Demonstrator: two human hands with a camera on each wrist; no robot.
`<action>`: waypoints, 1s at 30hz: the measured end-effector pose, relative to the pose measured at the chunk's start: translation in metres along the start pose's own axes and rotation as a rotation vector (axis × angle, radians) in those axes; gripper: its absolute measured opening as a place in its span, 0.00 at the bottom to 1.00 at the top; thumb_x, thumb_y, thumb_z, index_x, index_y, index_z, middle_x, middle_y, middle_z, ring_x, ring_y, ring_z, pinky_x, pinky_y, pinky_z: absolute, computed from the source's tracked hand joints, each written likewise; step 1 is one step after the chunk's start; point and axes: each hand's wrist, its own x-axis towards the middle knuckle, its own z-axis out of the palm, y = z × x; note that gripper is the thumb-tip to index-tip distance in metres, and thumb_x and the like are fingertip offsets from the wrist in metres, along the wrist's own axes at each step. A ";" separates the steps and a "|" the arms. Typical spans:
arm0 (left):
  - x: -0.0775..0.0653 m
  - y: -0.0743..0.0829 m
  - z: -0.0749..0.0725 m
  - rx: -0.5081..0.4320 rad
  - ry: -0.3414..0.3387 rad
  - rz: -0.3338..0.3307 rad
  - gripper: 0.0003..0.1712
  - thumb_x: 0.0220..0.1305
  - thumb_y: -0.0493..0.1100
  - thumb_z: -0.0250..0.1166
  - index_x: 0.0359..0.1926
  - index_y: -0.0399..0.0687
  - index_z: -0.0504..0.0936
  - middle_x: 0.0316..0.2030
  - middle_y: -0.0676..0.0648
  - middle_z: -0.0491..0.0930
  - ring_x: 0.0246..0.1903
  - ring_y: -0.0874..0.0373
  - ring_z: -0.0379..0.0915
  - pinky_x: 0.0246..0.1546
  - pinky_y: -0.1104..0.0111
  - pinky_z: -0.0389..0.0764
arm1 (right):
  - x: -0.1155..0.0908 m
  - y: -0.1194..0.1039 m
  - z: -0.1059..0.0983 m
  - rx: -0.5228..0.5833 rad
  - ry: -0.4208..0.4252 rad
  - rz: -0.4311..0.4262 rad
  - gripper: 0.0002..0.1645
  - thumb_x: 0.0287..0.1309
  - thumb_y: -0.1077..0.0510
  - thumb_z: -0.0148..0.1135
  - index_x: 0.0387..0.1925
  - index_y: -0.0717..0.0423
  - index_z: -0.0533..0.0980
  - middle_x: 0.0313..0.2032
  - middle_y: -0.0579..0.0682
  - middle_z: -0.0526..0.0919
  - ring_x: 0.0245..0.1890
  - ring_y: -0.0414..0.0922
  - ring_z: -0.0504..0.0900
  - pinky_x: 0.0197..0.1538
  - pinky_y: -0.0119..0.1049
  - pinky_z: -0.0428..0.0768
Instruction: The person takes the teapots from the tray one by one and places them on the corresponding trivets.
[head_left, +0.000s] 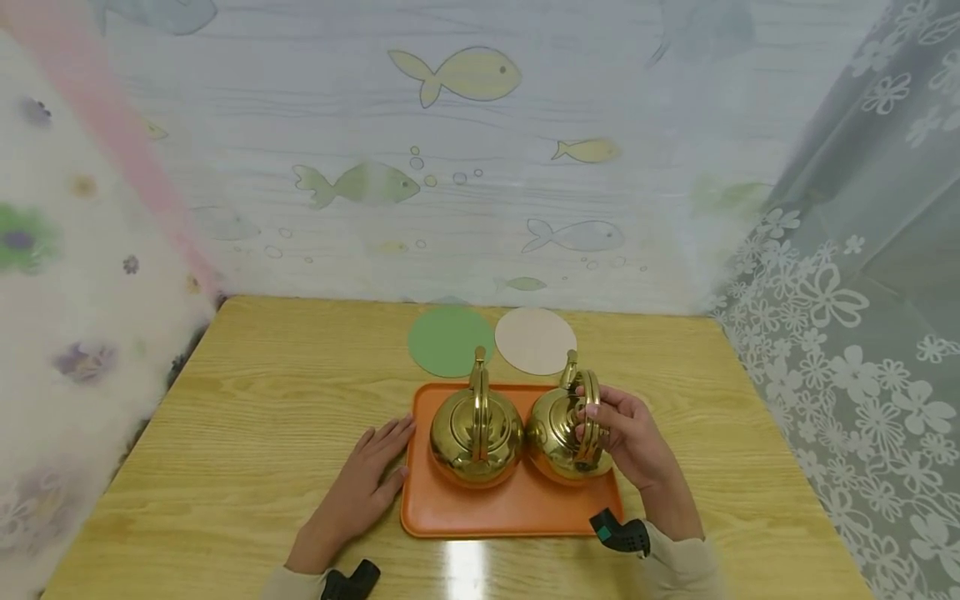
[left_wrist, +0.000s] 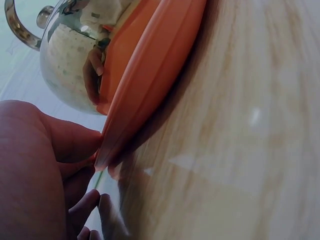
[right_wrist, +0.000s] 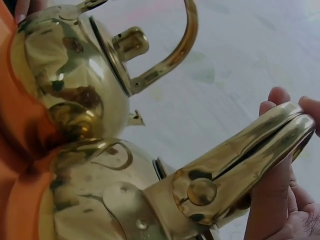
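Observation:
Two shiny gold kettles stand side by side on an orange tray [head_left: 510,515], spouts toward the back. My right hand [head_left: 628,435] grips the arched handle [head_left: 591,408] of the right kettle [head_left: 555,429], fingers passing under it and thumb against it. In the right wrist view that handle [right_wrist: 250,155] is a doubled metal bar. The left kettle [head_left: 457,442] has its handle upright, with no hand on it. Along the tray's left edge rests my left hand [head_left: 366,483], fingers fairly straight. Its thumb [left_wrist: 75,140] touches the tray rim in the left wrist view.
Behind the tray lie two flat round mats, one green [head_left: 450,342] and one pale pink [head_left: 536,342]. The wooden table [head_left: 285,375] meets a fish-patterned wall covering at the back. A floral curtain [head_left: 862,333] hangs at the right.

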 end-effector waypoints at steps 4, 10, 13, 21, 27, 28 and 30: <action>0.001 0.000 0.001 -0.003 0.000 0.001 0.32 0.72 0.42 0.61 0.74 0.39 0.68 0.74 0.42 0.66 0.72 0.38 0.62 0.70 0.37 0.54 | -0.003 0.002 0.003 0.006 0.055 -0.013 0.21 0.74 0.69 0.44 0.57 0.55 0.78 0.41 0.46 0.82 0.38 0.37 0.84 0.42 0.29 0.86; 0.001 0.000 0.003 -0.006 0.003 0.002 0.31 0.73 0.42 0.60 0.74 0.40 0.69 0.73 0.42 0.67 0.72 0.38 0.62 0.70 0.39 0.54 | -0.005 0.001 0.009 -0.001 0.115 -0.038 0.20 0.75 0.68 0.45 0.58 0.55 0.79 0.42 0.45 0.82 0.39 0.36 0.83 0.42 0.29 0.86; 0.001 -0.001 0.003 -0.010 0.000 -0.011 0.32 0.73 0.43 0.60 0.74 0.41 0.68 0.74 0.43 0.66 0.73 0.40 0.61 0.73 0.45 0.51 | -0.004 0.001 0.011 -0.013 0.135 -0.047 0.20 0.74 0.68 0.46 0.56 0.53 0.80 0.44 0.45 0.82 0.39 0.36 0.82 0.41 0.28 0.86; -0.001 -0.002 0.001 -0.006 -0.002 -0.014 0.32 0.73 0.43 0.60 0.74 0.41 0.68 0.74 0.43 0.66 0.73 0.40 0.61 0.76 0.49 0.48 | -0.002 0.001 0.016 -0.066 0.224 -0.050 0.19 0.72 0.69 0.50 0.52 0.52 0.83 0.46 0.44 0.85 0.36 0.36 0.83 0.37 0.27 0.85; -0.003 -0.003 0.001 0.004 0.002 -0.023 0.32 0.73 0.44 0.60 0.74 0.43 0.68 0.74 0.44 0.66 0.73 0.41 0.61 0.76 0.53 0.47 | -0.003 0.002 0.018 -0.139 0.277 -0.044 0.19 0.71 0.69 0.52 0.50 0.49 0.84 0.42 0.42 0.88 0.36 0.36 0.84 0.36 0.29 0.85; -0.002 -0.003 0.002 0.003 0.002 -0.025 0.32 0.73 0.44 0.60 0.74 0.43 0.68 0.74 0.45 0.66 0.73 0.41 0.61 0.76 0.54 0.47 | -0.003 0.002 0.018 -0.150 0.291 -0.046 0.19 0.71 0.69 0.52 0.50 0.49 0.84 0.42 0.42 0.88 0.36 0.36 0.84 0.35 0.29 0.85; -0.001 -0.003 0.002 0.001 0.004 -0.023 0.32 0.73 0.44 0.60 0.74 0.43 0.69 0.74 0.45 0.66 0.73 0.41 0.61 0.76 0.55 0.46 | -0.003 0.002 0.020 -0.172 0.329 -0.052 0.18 0.71 0.69 0.53 0.50 0.51 0.84 0.40 0.43 0.88 0.35 0.37 0.84 0.35 0.29 0.85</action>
